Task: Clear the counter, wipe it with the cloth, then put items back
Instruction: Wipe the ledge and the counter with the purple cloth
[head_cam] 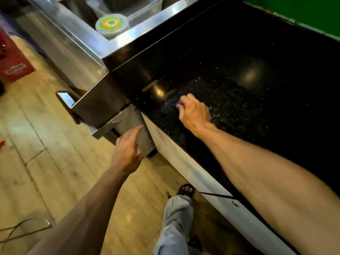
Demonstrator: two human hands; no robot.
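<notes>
Our right hand (195, 112) presses its closed grip on a crumpled purple cloth (179, 104) against the glossy, speckled black stone tabletop (239, 85). Our left hand (127, 151) hangs loosely open, empty, beside the brushed-steel unit (103, 105).

Purple cloth (179, 104) mostly hidden under the right hand (194, 112).
</notes>
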